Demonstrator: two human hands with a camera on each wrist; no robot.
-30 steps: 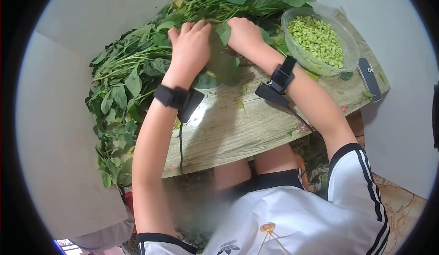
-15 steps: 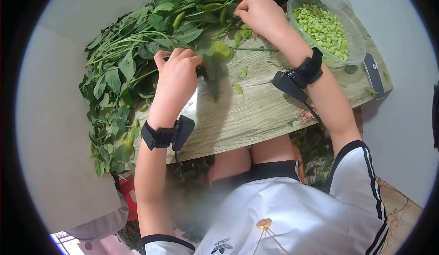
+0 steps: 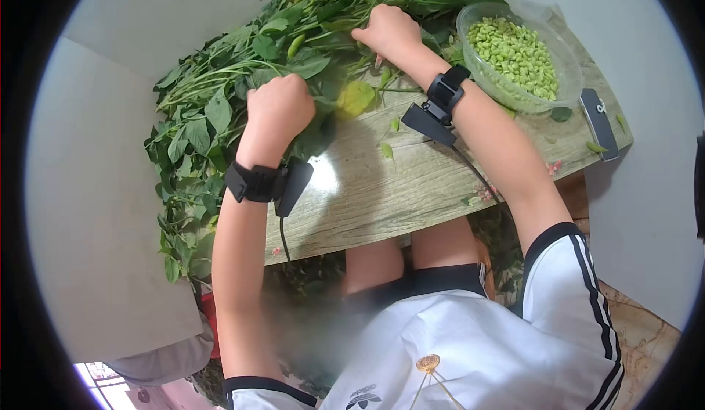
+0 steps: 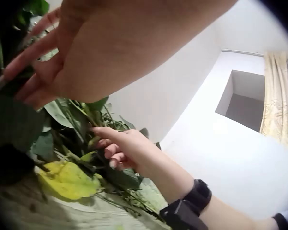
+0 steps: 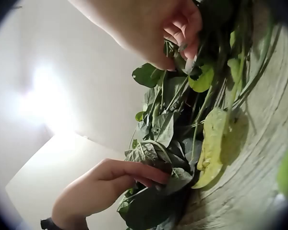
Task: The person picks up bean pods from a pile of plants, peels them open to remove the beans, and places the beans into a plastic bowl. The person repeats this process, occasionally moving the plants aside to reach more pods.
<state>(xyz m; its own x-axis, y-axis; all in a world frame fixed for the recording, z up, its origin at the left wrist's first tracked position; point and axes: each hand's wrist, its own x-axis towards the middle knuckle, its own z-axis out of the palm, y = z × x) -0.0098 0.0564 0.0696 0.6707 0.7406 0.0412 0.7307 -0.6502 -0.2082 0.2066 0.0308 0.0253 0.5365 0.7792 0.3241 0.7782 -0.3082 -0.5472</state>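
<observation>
My left hand [image 3: 280,109] holds leafy stems of a bean plant [image 3: 242,83] at the near side of the heap, fingers curled in among dark leaves [image 5: 151,208]. Farther back and to the right, my right hand [image 3: 391,34] pinches at the same greenery, thumb and fingertips together in the right wrist view; what exactly sits between them I cannot tell. A plump green pod [image 3: 295,45] shows on the stems between the hands. Just below, a yellow leaf [image 3: 356,98] hangs over the table edge of the heap.
To the right of my right hand stands a clear plastic bowl [image 3: 518,105] of shelled green beans [image 3: 514,57]. A dark flat strip [image 3: 598,125] lies by the table's right edge with a pod [image 3: 595,147]. Loose pod bits [image 3: 386,150] are on the wooden table [image 3: 367,197]. Walls flank both sides.
My left hand first drew back toward me from the heap, then its fingers curled in over the leaves. The right hand moved right, then back left into the stems.
</observation>
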